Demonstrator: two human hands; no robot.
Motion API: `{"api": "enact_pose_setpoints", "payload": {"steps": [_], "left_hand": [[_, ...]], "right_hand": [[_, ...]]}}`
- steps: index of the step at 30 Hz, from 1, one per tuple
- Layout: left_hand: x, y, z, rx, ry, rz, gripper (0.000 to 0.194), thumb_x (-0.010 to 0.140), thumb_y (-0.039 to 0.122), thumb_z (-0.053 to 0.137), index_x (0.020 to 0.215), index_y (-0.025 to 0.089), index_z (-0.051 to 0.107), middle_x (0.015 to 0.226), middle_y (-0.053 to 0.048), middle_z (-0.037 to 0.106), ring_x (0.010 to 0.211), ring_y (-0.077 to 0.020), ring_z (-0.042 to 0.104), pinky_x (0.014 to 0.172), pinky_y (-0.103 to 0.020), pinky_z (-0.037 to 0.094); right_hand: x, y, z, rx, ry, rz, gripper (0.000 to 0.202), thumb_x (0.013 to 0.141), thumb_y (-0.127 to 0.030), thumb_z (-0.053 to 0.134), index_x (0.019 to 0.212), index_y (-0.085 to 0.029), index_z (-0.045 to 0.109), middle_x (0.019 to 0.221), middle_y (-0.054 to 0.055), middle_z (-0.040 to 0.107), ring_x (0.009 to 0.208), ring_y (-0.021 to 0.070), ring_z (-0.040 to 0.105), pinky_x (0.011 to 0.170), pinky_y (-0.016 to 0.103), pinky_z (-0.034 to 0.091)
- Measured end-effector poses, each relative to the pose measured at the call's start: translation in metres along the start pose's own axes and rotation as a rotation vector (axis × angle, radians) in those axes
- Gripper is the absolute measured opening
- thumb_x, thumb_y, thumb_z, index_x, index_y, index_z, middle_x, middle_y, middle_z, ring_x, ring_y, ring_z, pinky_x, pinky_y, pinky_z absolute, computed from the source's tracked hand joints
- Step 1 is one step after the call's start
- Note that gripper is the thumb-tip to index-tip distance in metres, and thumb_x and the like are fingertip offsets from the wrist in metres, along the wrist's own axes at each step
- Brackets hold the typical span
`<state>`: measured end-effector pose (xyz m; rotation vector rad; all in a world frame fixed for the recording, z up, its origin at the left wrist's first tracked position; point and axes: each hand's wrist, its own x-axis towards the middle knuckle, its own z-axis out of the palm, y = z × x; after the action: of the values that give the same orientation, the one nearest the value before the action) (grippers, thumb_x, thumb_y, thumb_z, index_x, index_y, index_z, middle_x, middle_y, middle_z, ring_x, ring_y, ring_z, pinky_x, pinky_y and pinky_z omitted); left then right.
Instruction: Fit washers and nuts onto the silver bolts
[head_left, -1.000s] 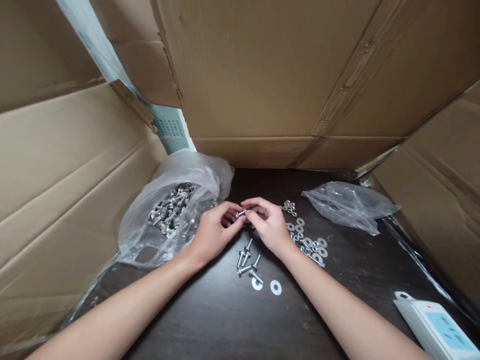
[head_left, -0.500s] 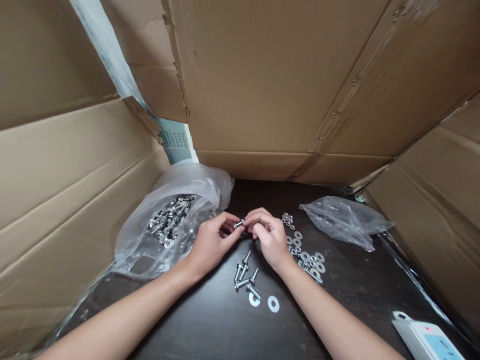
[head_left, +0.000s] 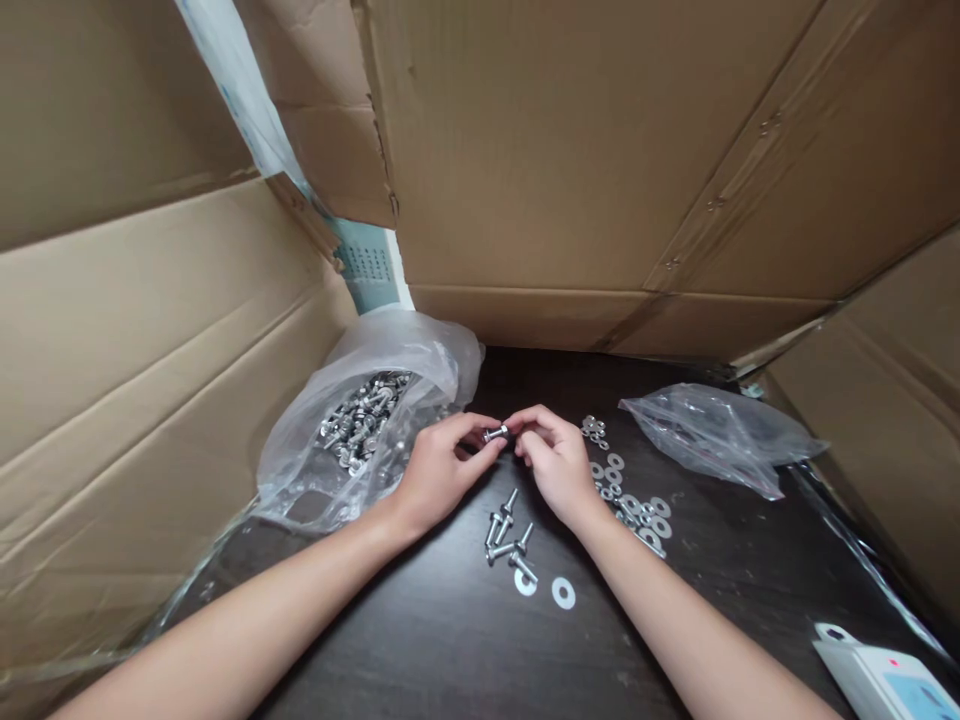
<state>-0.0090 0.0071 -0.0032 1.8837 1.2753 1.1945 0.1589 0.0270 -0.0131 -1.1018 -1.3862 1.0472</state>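
Observation:
A small metal bolt (head_left: 495,433) lies between the thumb and fingers of my left hand (head_left: 442,468), its end toward the right. The fingertips of my right hand (head_left: 553,455) are closed at that end; whether they grip a nut there is too small to tell. Below the hands, several bolts (head_left: 504,524) lie in a loose group on the dark table (head_left: 420,640). Two flat washers are near them, one (head_left: 563,593) separate and one (head_left: 525,583) partly under a bolt. More washers (head_left: 659,508) lie right of my right hand, with small nuts (head_left: 595,430) above them.
An open plastic bag (head_left: 300,465) full of bolts stands at the left. Another clear bag (head_left: 720,435) lies flat at the right. A white device (head_left: 874,675) with a red light is at the lower right. Cardboard walls (head_left: 585,150) surround the table.
The view has shifted, so everything appears further right and slightly higher. The bolt in my left hand has turned closer to level, and its right end shows more clearly.

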Motion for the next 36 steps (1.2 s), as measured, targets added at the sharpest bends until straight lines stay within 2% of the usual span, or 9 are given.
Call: {"api": "enact_pose_setpoints", "payload": {"steps": [16, 31, 36], "left_hand": [[-0.0019, -0.0034, 0.0005, -0.006, 0.017, 0.042, 0.021, 0.090, 0.023, 0.075, 0.111, 0.020, 0.076, 0.095, -0.004, 0.078, 0.077, -0.0157, 0.072, 0.072, -0.027, 0.061], [-0.0019, -0.0026, 0.0005, 0.019, 0.038, 0.087, 0.020, 0.090, 0.021, 0.074, 0.111, 0.019, 0.077, 0.094, -0.004, 0.077, 0.077, -0.0155, 0.072, 0.070, -0.026, 0.061], [-0.0021, -0.0031, 0.0000, 0.020, 0.024, 0.099, 0.020, 0.091, 0.021, 0.074, 0.111, 0.021, 0.077, 0.095, -0.003, 0.077, 0.078, -0.0150, 0.071, 0.070, -0.025, 0.060]], "right_hand": [[-0.0009, -0.0006, 0.0017, -0.020, 0.000, -0.046, 0.016, 0.071, -0.020, 0.053, 0.077, -0.021, 0.068, 0.076, 0.002, 0.067, 0.066, 0.0170, 0.060, 0.063, 0.030, 0.049], [-0.0008, -0.0013, -0.0006, -0.039, 0.004, -0.018, 0.011, 0.073, -0.023, 0.055, 0.068, -0.020, 0.064, 0.064, -0.001, 0.061, 0.057, 0.0142, 0.052, 0.057, 0.027, 0.043], [0.0000, -0.0007, 0.0004, -0.013, 0.031, -0.018, 0.017, 0.072, -0.023, 0.055, 0.080, -0.019, 0.069, 0.071, 0.000, 0.065, 0.058, 0.0139, 0.054, 0.057, 0.027, 0.044]]}}
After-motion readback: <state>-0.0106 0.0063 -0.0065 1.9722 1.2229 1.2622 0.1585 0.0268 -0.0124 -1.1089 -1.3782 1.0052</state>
